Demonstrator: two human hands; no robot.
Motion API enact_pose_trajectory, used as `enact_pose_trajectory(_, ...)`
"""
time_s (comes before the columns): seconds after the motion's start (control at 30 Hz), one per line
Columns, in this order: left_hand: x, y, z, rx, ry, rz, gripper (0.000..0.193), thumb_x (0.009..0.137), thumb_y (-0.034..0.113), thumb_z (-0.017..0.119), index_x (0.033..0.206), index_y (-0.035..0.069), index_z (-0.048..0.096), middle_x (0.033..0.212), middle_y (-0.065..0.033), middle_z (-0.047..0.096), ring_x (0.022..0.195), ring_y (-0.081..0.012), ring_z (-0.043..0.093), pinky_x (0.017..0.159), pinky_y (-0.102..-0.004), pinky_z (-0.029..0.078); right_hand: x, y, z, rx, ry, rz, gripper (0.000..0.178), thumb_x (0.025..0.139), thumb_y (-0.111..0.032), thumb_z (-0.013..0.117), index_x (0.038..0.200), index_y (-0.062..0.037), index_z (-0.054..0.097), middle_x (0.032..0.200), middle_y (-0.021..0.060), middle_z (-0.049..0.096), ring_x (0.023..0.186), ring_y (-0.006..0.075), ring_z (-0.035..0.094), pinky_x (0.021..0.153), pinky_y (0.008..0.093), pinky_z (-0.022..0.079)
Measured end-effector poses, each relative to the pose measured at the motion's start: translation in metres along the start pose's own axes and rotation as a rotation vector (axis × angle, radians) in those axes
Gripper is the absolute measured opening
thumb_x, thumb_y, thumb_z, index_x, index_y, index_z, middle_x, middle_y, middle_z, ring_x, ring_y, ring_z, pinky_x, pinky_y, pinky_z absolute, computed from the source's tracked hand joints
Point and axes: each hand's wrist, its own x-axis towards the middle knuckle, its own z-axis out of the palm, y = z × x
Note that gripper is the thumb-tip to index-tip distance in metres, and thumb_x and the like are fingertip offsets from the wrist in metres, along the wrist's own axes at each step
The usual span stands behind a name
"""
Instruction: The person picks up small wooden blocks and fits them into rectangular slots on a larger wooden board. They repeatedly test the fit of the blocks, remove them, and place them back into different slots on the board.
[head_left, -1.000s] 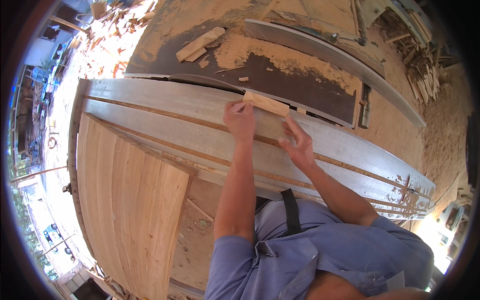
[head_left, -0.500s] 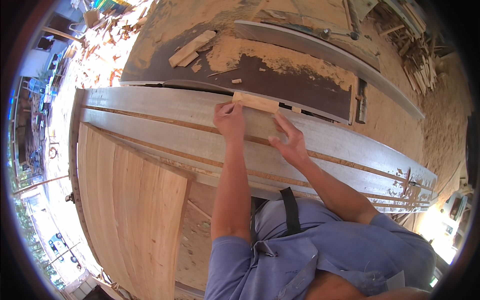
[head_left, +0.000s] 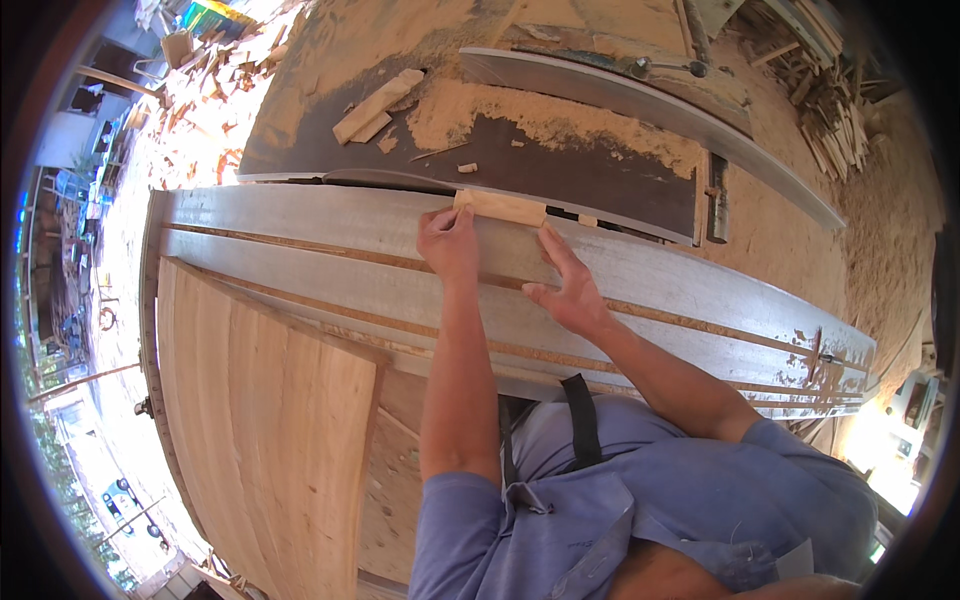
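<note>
A short, pale wooden block (head_left: 503, 207) lies along the far edge of the silver sliding table (head_left: 660, 270) of a table saw. My left hand (head_left: 447, 243) is closed on its left end, fingers curled and thumb pressed to the wood. Stretched out, the fingers of my right hand (head_left: 572, 287) touch the block's right end at the near corner, with the thumb held apart. Just left of the block runs a thin, curved metal strip that looks like the saw blade (head_left: 390, 181).
Beyond lies the dark saw top (head_left: 590, 180) with sawdust, offcuts (head_left: 378, 105) and a long metal fence (head_left: 640, 110). A wide wooden panel (head_left: 265, 400) rests at the near left. Scrap wood is heaped at the far left and far right.
Both hands and the wooden block have shifted slightly left along the table edge. The view has also moved a little. My grip looks the same.
</note>
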Motion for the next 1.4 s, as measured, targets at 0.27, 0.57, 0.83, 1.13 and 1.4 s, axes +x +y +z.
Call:
enact_pose_trajectory(0.27,0.000,0.005,0.000,-0.038,-0.011,0.024,0.013,0.081,0.008,0.082,0.087,-0.003,0.078,0.094,-0.0060,0.069,0.086,-0.0183,0.066,0.079,-0.0307,0.051,0.000,0.006,0.002,-0.005,0.004,-0.028,0.084,0.086,-0.020,0.075,0.155,0.0052,0.035,0.163,0.0277,0.031,0.151,0.0374,0.034,0.117,0.0403,0.040)
enact_pose_trajectory(0.57,0.012,-0.004,-0.004,-0.035,-0.011,0.005,0.012,0.081,0.006,0.081,0.085,-0.005,0.076,0.094,-0.0057,0.068,0.084,-0.0180,0.066,0.077,-0.0311,0.051,0.006,-0.003,0.004,-0.075,-0.058,-0.012,0.084,0.088,-0.021,0.075,0.156,0.0056,0.033,0.166,0.0262,0.025,0.154,0.0359,0.027,0.110,0.0378,0.050)
enact_pose_trajectory(0.83,0.025,-0.003,-0.014,-0.055,0.002,-0.003,0.014,0.081,0.007,0.082,0.084,-0.005,0.075,0.091,-0.0050,0.067,0.081,-0.0173,0.065,0.075,-0.0303,0.051,0.015,-0.016,0.021,-0.030,-0.056,0.011,0.084,0.089,-0.021,0.074,0.155,0.0078,0.032,0.167,0.0265,0.020,0.154,0.0354,0.027,0.104,0.0363,0.055)
enact_pose_trajectory(1.13,0.042,-0.007,-0.025,-0.014,-0.014,-0.028,0.015,0.081,0.009,0.083,0.086,-0.004,0.076,0.093,-0.0056,0.066,0.082,-0.0205,0.065,0.076,-0.0334,0.051,0.025,-0.017,0.045,0.013,-0.007,0.011,0.086,0.087,-0.021,0.076,0.156,0.0070,0.033,0.167,0.0274,0.022,0.147,0.0366,0.041,0.115,0.0412,0.042)
enact_pose_trajectory(1.4,0.058,-0.021,-0.032,0.008,0.004,0.014,0.016,0.080,0.008,0.083,0.089,-0.005,0.077,0.093,-0.0065,0.067,0.083,-0.0219,0.066,0.076,-0.0343,0.052,0.035,-0.016,0.064,-0.019,0.005,-0.003,0.084,0.085,-0.023,0.076,0.152,0.0099,0.036,0.165,0.0307,0.021,0.152,0.0401,0.029,0.116,0.0395,0.042)
